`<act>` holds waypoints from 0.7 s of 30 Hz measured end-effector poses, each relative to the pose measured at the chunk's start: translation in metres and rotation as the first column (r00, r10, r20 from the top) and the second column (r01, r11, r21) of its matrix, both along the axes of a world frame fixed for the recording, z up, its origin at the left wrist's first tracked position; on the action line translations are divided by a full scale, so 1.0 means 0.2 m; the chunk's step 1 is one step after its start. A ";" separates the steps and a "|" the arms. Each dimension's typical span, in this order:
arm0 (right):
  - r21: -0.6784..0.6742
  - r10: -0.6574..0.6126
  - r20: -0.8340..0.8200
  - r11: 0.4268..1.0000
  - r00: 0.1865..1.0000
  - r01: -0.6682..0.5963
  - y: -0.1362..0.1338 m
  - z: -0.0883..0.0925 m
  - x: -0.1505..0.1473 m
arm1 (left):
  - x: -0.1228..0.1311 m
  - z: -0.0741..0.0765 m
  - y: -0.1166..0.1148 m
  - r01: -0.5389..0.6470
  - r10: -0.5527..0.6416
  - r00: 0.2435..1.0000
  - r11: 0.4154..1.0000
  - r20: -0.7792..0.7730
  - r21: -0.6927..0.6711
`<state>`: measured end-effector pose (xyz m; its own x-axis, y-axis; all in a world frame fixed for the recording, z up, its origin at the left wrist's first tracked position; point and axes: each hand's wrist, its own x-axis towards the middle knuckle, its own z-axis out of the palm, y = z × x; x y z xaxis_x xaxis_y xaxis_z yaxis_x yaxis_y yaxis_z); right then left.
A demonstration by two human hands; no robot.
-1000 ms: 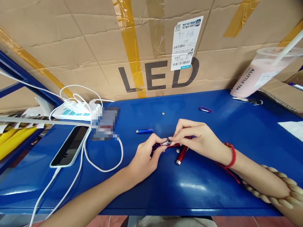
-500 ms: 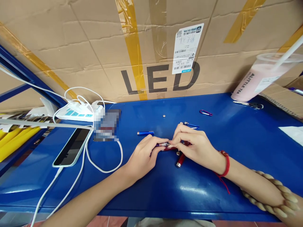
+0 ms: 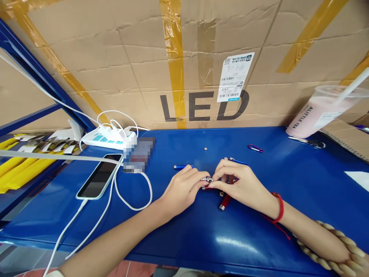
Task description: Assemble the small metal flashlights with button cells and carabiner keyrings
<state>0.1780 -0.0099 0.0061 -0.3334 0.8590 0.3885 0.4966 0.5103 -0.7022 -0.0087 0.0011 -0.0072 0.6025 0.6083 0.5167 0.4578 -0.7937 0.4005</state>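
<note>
**A:** Hands, quick?

**B:** Left hand (image 3: 181, 190) is curled, thumb and fingers pinched on a small pen light (image 3: 205, 179) held low over the blue table (image 3: 288, 184), centre front. Right hand (image 3: 242, 184) meets it, fingertips closed on the silver end (image 3: 209, 179); the rest of its fingers are loosely bent.

**A:** How does it handle?

**B:** I'd judge it light, rigid and smooth, so probably slippery. The end piece is tiny and would roll if dropped. Hold the barrel in one hand and take the end by its rim.

**A:** Surroundings?

**B:** Cardboard box (image 3: 201, 57) marked LED behind the table. Pink cup (image 3: 314, 115) far right, phone (image 3: 99, 181) on the left, power strip (image 3: 111, 139), white cable (image 3: 138, 202). Scissors (image 3: 309, 143) by the cup. Blue tube (image 3: 183, 167) just beyond the left hand. Purple carabiner (image 3: 255, 148) and button cell (image 3: 205, 148) lie apart, further back.

**A:** Anything in the way?

**B:** Only a red tube (image 3: 225, 202), partly under the right hand. Can't tell if it's touching.
</note>
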 end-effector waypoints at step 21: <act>-0.124 -0.023 -0.015 0.992 1.000 0.021 0.04 -0.01 0.02 | 0.02 -0.01 0.00 -0.171 0.228 0.963 0.926 0.140 -0.335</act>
